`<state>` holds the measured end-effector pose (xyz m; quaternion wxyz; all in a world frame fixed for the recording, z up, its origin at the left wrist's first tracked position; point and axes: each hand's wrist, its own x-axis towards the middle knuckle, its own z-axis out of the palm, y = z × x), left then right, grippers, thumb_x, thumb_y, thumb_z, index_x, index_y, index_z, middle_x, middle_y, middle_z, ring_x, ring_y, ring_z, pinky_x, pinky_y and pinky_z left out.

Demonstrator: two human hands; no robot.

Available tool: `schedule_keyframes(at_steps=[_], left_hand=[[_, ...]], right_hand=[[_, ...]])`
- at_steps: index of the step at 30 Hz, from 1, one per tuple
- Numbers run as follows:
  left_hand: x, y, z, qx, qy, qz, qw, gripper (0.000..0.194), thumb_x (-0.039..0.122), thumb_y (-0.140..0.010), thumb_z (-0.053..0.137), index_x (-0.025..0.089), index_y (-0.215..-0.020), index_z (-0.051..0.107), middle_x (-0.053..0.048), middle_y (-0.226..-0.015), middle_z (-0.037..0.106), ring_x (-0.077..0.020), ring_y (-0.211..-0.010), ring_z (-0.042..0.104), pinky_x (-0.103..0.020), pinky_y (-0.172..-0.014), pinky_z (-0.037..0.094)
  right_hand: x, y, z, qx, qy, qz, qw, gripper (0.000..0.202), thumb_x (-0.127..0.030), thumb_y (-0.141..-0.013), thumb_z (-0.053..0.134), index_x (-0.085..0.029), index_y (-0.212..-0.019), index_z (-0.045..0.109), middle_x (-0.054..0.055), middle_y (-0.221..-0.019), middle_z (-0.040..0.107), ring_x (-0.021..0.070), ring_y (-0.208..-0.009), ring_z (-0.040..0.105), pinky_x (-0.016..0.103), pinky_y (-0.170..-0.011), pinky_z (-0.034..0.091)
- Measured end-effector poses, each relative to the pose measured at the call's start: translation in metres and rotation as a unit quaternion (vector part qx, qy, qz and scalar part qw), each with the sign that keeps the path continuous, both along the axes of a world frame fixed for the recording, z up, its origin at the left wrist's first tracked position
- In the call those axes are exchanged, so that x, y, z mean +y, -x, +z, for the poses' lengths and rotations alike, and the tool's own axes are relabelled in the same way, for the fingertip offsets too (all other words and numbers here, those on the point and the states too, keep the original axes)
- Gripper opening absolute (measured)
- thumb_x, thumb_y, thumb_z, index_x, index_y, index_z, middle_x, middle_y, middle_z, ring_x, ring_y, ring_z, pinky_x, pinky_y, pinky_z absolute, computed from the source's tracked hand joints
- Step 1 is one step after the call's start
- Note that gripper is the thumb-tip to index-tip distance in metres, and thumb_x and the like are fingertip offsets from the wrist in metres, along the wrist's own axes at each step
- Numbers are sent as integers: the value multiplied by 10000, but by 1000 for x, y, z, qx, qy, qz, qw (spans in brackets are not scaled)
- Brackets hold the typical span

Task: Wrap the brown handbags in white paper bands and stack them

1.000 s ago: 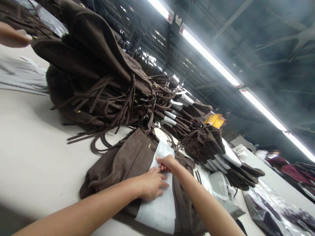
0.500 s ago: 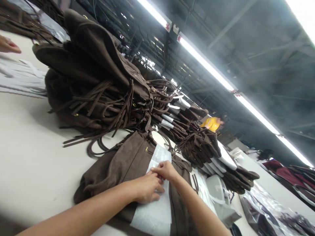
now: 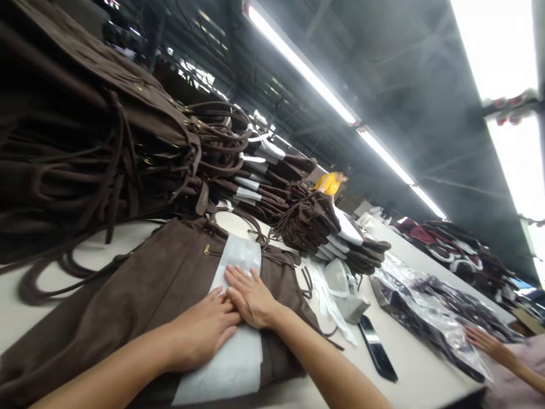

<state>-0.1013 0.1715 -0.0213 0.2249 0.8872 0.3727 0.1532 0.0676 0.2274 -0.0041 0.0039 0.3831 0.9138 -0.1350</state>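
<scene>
A brown suede-like handbag (image 3: 166, 278) lies on the white table in front of me, with a small gold zip pull near its top. A strip of white, thin foam-like wrapping (image 3: 225, 369) runs down over its front. My right hand (image 3: 251, 298) rests flat on the upper part of this strip, fingers stretched out. Just beside and below it, my left hand (image 3: 202, 332) lies on the strip and the bag, its fingers extended and their tips touching my right hand. Neither hand grips anything.
Stacked brown bags with straps and tassels (image 3: 106, 142) rise at the left, more bags (image 3: 315, 227) behind. Rightward are a grey tape dispenser (image 3: 347, 289), a black phone (image 3: 377, 348) and plastic-wrapped goods (image 3: 426, 307). Another person's hand (image 3: 489, 343) touches the plastic.
My right hand has gone from pinching the strip to lying flat on it. The view has turned rightward, bringing in the phone and another person's hand, while the hand at far left has left view.
</scene>
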Motion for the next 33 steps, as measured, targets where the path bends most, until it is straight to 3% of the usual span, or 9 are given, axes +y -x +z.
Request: schedule_keyframes(at_steps=[4, 7, 13, 16, 18, 22, 24, 29, 33], left_hand=[[1, 1, 2, 34, -20, -11, 999, 445, 382, -936, 418, 298, -1365, 500, -86, -1455, 448, -320, -1393, 328, -595, -1139, 234], [3, 2, -4, 53, -39, -22, 998, 459, 469, -945, 393, 316, -1369, 486, -72, -1466, 425, -314, -1393, 329, -592, -1143, 227], [9, 12, -29, 45, -117, -42, 991, 452, 492, -936, 441, 367, -1370, 452, -1, -1470, 397, -260, -1370, 381, -451, -1149, 305], [12, 16, -42, 66, -158, -42, 984, 479, 476, -944, 437, 410, -1410, 353, 48, -1486, 354, -228, -1375, 372, -388, -1137, 334], [13, 17, -49, 58, -186, -25, 981, 503, 476, -941, 446, 427, -1423, 312, 65, -1484, 358, -212, -1372, 377, -358, -1140, 328], [11, 16, -53, 28, -180, 14, 983, 475, 535, -921, 432, 435, -1385, 414, 61, -1459, 424, -239, -1371, 383, -423, -1164, 278], [9, 15, -45, 18, -144, 52, 988, 459, 579, -901, 431, 422, -1322, 520, 45, -1424, 490, -254, -1338, 434, -427, -1145, 320], [10, -16, 9, 10, 8, 82, 997, 442, 635, -849, 456, 279, -956, 696, -35, -977, 694, -216, -904, 645, -285, -830, 524], [16, -79, 47, -1, 179, 100, 979, 538, 715, -823, 383, 206, -692, 496, 22, -555, 503, -145, -530, 488, -241, -538, 411]], right_hand=[[13, 0, -5, -6, -36, -15, 999, 542, -453, -1034, 177, -202, -1514, 210, 13, -1584, 150, 157, -1472, 55, 503, -1191, -21], [2, 0, -1, 18, -29, -48, 998, 564, -468, -1029, 182, -172, -1505, 241, 28, -1581, 165, 184, -1473, 58, 515, -1193, 7], [-100, -17, 0, 87, 1, -119, 989, 727, -553, -984, 287, -27, -1485, 266, 205, -1536, 227, 272, -1445, 194, 478, -1173, 230], [-149, -42, -10, 188, -71, -95, 975, 511, -500, -927, 511, -172, -1314, 567, 119, -1382, 527, 243, -1317, 458, 395, -1157, 304], [-165, -67, -11, 298, -119, -98, 942, 266, -382, -909, 584, -251, -1113, 692, 33, -1163, 690, 169, -1103, 637, 281, -1058, 439], [-157, -129, -4, 411, -255, -305, 820, 244, -209, -924, 513, -213, -1066, 712, 91, -1127, 694, 197, -1055, 654, 319, -935, 543], [-138, -155, -9, 407, -258, -362, 798, 293, -184, -926, 464, -200, -1091, 705, 104, -1154, 679, 223, -1107, 625, 401, -992, 509], [-100, -172, -42, 409, -120, -324, 845, 463, -67, -843, 431, -193, -1231, 648, 93, -1247, 634, 213, -1173, 578, 424, -1057, 458], [-104, -166, -47, 418, -148, -281, 851, 649, 36, -713, 381, -194, -1274, 613, 88, -1299, 593, 203, -1228, 521, 420, -1081, 428]])
